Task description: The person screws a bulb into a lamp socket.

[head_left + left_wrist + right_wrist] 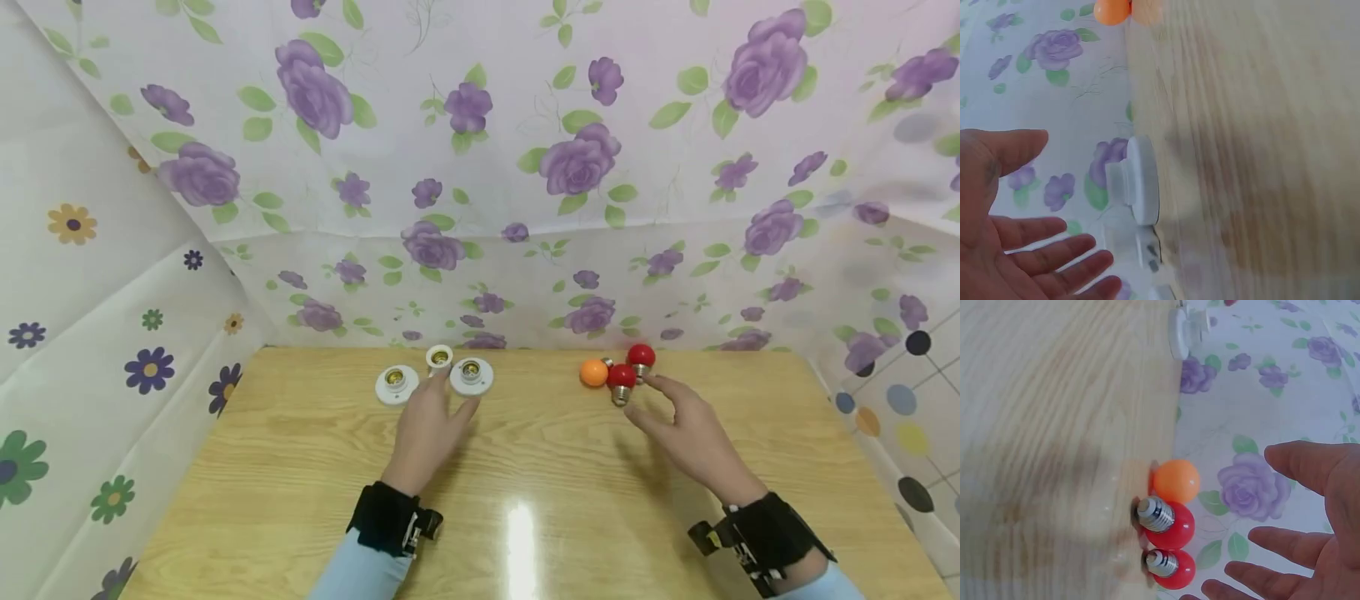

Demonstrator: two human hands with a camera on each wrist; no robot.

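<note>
Three white lamp holders with brass-coloured insides stand by the table's back edge: a round-based left one [387, 395], a right one [483, 385] and a smaller-looking middle one [437, 351]. My left hand [423, 429] hovers over them, fingers extended and thumb spread, partly covering the middle holder in the head view. To the right lie an orange bulb [594, 372], a front red bulb [622, 377] and a rear red bulb [641, 356], bunched together with silver screw caps. Beside these is my right hand [693, 433], thumb and fingers apart, nothing between them.
Both groups sit on a wooden table [540, 467], near where it meets a hanging cloth [510, 200] with purple flowers. Another flowered cloth [112, 292] borders the left side, and a dotted one [900, 433] the right. Each wrist wears a black camera strap.
</note>
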